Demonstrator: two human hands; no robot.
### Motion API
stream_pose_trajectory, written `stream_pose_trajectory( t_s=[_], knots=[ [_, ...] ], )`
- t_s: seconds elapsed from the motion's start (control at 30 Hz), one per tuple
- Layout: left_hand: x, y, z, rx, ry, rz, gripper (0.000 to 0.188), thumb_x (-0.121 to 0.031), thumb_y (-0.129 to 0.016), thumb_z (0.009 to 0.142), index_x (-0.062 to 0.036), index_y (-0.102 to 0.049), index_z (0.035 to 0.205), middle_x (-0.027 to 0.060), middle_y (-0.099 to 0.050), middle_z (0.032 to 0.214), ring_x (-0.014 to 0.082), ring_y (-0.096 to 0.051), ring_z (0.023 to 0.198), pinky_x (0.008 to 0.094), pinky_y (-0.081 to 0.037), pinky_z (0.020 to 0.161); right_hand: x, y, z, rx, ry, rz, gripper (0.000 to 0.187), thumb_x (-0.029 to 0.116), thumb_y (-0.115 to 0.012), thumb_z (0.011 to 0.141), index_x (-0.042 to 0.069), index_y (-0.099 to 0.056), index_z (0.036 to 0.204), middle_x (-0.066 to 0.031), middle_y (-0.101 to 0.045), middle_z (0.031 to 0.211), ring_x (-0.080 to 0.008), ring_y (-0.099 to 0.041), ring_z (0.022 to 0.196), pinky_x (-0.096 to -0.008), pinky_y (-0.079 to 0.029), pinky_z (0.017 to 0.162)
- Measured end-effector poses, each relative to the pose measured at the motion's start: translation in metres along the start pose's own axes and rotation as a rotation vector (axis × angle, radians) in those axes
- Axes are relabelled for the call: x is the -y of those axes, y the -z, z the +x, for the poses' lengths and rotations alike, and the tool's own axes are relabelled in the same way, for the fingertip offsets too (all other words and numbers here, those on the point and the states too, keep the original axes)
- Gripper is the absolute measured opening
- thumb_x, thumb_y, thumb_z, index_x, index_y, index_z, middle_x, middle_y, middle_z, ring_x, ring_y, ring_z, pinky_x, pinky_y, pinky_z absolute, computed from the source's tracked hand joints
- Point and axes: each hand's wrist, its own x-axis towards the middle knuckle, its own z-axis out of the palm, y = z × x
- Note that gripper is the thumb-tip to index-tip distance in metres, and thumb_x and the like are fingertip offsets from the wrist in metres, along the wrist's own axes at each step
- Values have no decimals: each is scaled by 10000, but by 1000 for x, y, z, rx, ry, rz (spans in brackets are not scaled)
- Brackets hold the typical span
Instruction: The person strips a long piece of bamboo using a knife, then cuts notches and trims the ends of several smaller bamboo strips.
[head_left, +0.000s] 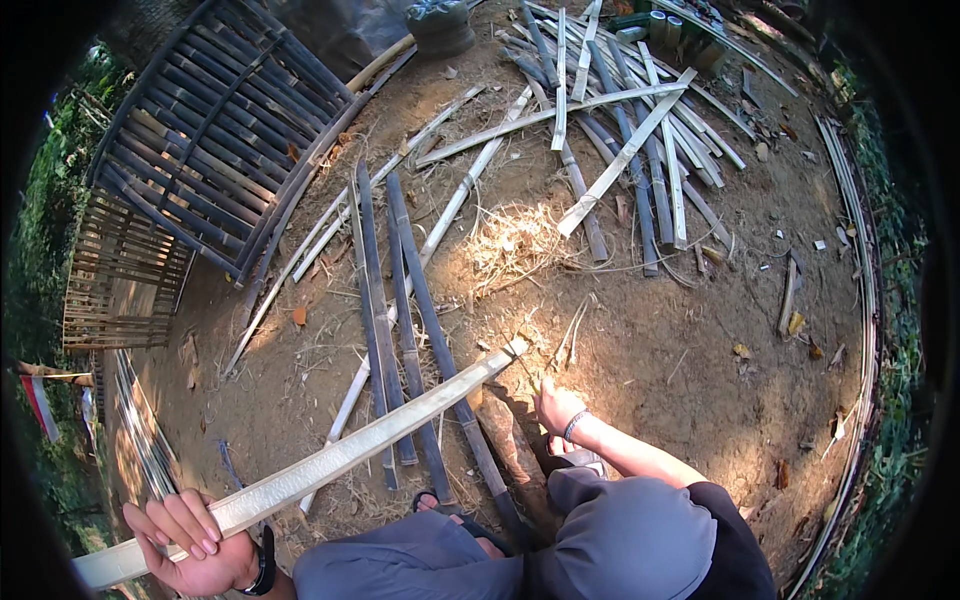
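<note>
A long split bamboo strip, pale inner face up, slants from the lower left corner to the middle of the ground. My left hand, with a black watch at the wrist, is closed around its near end. Near its far end is my right hand, closed in a fist, with a bracelet at the wrist. A narrow dark shape lies between that fist and the strip; whether it is a tool or a shadow I cannot tell. Beneath the strip's far part lies a brown piece of wood, close to my feet.
Several dark bamboo lengths lie under and beyond the strip. Farther off is a crossed heap of split bamboo, with curly shavings before it. A bamboo-slat rack stands at the far left. Long thin strips edge the right side.
</note>
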Motion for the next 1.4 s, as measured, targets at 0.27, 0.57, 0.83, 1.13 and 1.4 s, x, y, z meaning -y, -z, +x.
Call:
stream_pose_trajectory(
  t_s=[0.27, 0.57, 0.83, 1.13, 1.4],
  knots=[
    [-23, 18, 0, -21, -13, -6, 280, -171, -347, 973, -113, -328, 700, -15, -289, 479, 80, -262, 383, 200, -280, 418, 44, 64, -12, -51, 54, 43, 328, 317, -436, 933, -9, -448, 951, -283, -599, 653, -459, -614, 642, -542, -492, 616],
    [-18, 29, -1, -43, -38, -80, 245, -173, -423, 933, -112, -340, 710, -8, -323, 503, 74, -305, 411, 198, -294, 447, 19, 120, -25, -302, 22, 312, 281, 267, -469, 935, -9, -419, 921, -292, -565, 708, -441, -583, 672, -531, -447, 595],
    [37, 9, -1, -111, 49, -40, 178, -176, -492, 861, -86, -348, 810, 9, -337, 600, 104, -327, 506, 246, -306, 511, 41, 66, -40, -50, 160, 345, 336, 313, -509, 924, -11, -422, 903, -290, -575, 693, -458, -582, 689, -519, -445, 604],
    [21, 24, 0, -33, 70, -76, 302, -314, -520, 897, -87, -344, 803, -4, -318, 566, 80, -276, 452, 215, -252, 436, 61, 49, -21, -80, 353, 347, 338, 339, -425, 962, 3, -408, 940, -275, -559, 720, -467, -554, 698, -527, -421, 615],
    [17, 26, -3, -58, 83, -38, 313, -333, -473, 927, -99, -328, 778, -7, -317, 534, 73, -250, 408, 206, -246, 410, 34, 33, -5, -23, 206, 362, 353, 336, -372, 972, -14, -413, 956, -326, -563, 772, -515, -545, 745, -573, -411, 653]
  ],
)
